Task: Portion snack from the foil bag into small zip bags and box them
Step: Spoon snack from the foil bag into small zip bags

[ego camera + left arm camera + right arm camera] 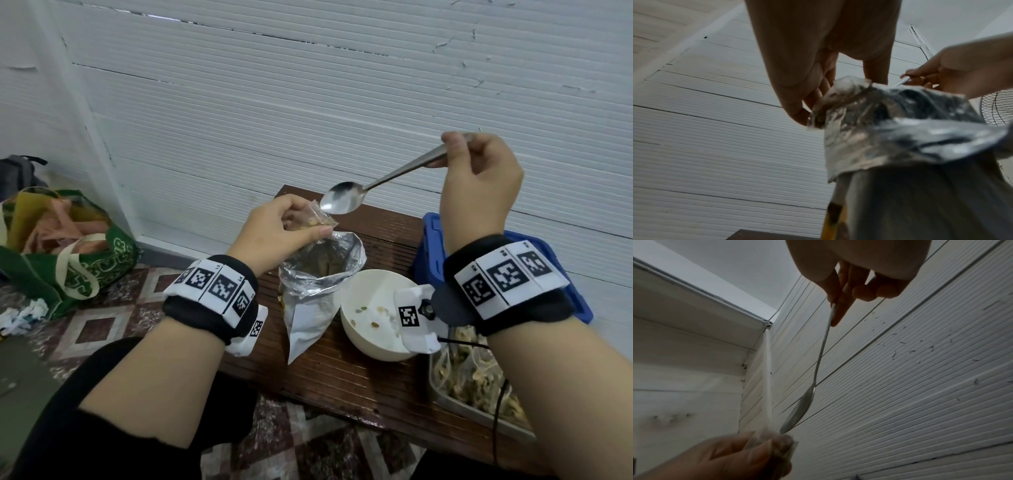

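My left hand (284,229) pinches a small clear zip bag (318,221) with some snack in it, held above the open mouth of the silver foil bag (318,274). My right hand (476,178) grips the handle of a metal spoon (342,200), whose empty bowl tilts down at the zip bag's opening. The left wrist view shows my fingers (797,112) on the zip bag (818,118) beside the crumpled foil bag (890,129). In the right wrist view the spoon (797,412) hangs down from my right hand (840,293) toward the zip bag (777,444).
A white bowl (363,329) with a few snack pieces stands right of the foil bag on the low brown table (342,370). A blue box (431,240) sits behind it; a metal tray (479,407) of filled zip bags lies at right. A green tote (85,270) rests on the floor.
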